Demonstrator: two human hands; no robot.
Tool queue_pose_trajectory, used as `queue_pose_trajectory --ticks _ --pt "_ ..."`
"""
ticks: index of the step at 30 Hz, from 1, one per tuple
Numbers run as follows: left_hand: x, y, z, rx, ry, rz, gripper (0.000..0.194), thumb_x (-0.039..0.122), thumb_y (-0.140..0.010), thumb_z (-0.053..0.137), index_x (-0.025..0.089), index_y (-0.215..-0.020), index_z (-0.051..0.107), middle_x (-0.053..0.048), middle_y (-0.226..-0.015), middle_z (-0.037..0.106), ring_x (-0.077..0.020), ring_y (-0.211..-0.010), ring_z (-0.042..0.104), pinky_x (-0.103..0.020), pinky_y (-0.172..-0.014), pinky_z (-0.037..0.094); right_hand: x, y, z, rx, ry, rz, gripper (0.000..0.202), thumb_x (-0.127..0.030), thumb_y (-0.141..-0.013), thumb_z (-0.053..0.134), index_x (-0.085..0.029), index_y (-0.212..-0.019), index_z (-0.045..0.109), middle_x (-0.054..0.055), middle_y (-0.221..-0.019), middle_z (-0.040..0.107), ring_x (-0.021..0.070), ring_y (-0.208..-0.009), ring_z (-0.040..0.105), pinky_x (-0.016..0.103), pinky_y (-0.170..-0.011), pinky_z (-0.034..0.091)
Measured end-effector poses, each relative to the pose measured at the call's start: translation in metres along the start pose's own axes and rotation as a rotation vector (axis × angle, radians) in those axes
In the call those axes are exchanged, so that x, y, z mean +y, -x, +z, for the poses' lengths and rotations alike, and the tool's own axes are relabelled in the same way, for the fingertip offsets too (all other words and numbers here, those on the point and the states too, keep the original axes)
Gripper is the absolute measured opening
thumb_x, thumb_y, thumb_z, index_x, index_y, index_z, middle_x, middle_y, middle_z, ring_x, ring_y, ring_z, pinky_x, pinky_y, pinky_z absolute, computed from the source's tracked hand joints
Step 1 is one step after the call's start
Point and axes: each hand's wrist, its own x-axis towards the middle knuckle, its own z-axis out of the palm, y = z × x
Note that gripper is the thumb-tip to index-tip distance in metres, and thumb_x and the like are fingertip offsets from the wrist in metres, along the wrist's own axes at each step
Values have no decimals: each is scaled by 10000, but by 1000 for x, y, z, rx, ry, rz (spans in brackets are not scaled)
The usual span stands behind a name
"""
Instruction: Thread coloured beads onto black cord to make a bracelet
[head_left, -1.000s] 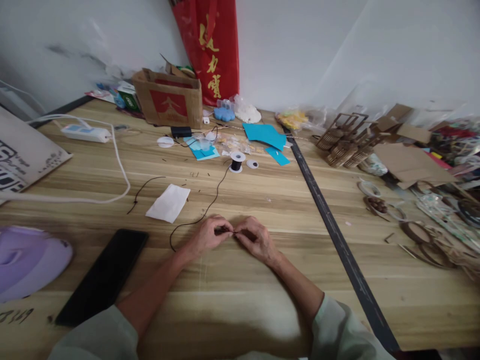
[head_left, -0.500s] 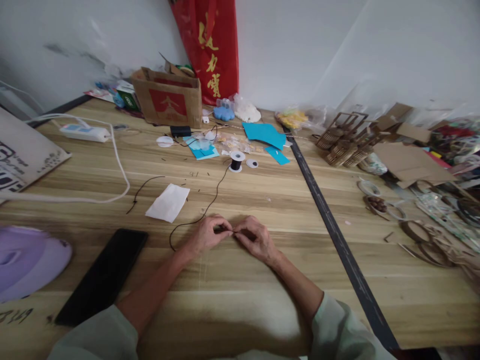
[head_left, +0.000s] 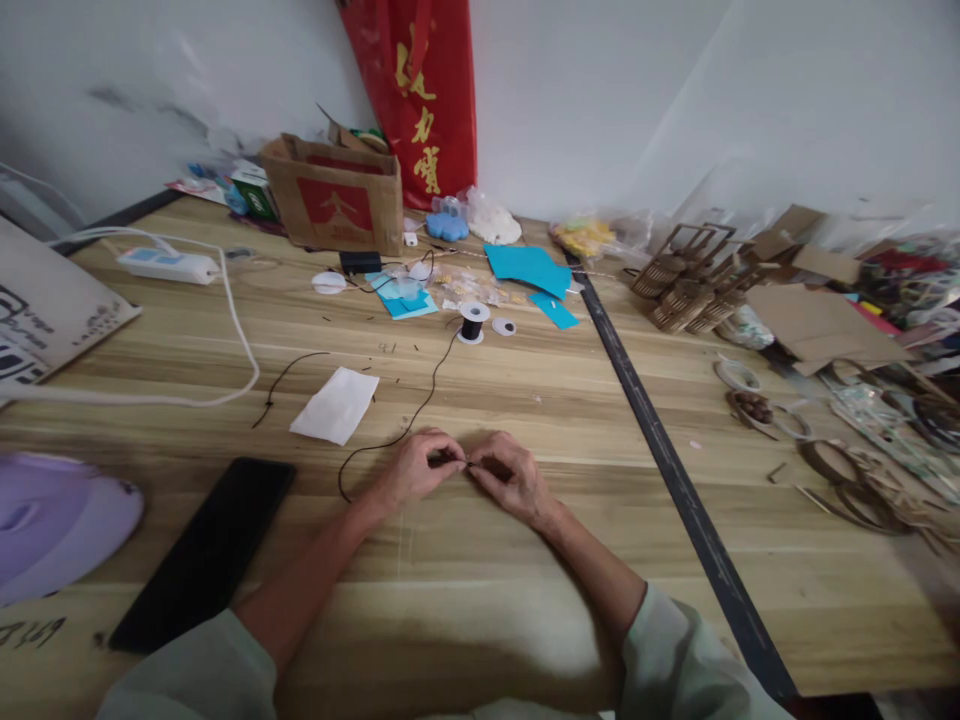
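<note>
Fingertips of my left hand (head_left: 421, 468) and my right hand (head_left: 511, 478) meet over the table, both pinched on a thin black cord (head_left: 420, 408). A tiny dark bit of it, perhaps a knot, shows between them; its detail is too small to make out. From my left hand the cord loops left, then runs up to a white spool (head_left: 474, 312) wound with black cord. Left of my hands lies a white piece of paper (head_left: 335, 405). A separate short black cord (head_left: 281, 378) with a small knot rests beyond it.
A black phone (head_left: 206, 555) and a purple object (head_left: 64, 525) lie at the left. A white power strip (head_left: 169, 265), a paper bag (head_left: 337, 200) and blue sheets (head_left: 529, 270) are at the back. Small woven baskets (head_left: 682, 290) and bamboo strips stand at the right.
The hands stay in nearly the same place. Their fingertips have parted very slightly, and a bit more of the dark cord shows between them.
</note>
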Motion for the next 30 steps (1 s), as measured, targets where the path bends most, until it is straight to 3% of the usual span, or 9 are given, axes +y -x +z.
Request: queue_pose_trajectory --ticks 30 --pt "-4 0 -1 -17 19 46 90 83 -726 660 159 -741 706 -37 -753 697 -174 -759 633 -283 -738 491 0 0 -1 2 -10 -19 117 -273 -901 579 -182 -871 647 66 -787 652 186 -761 584 338 -724 464"
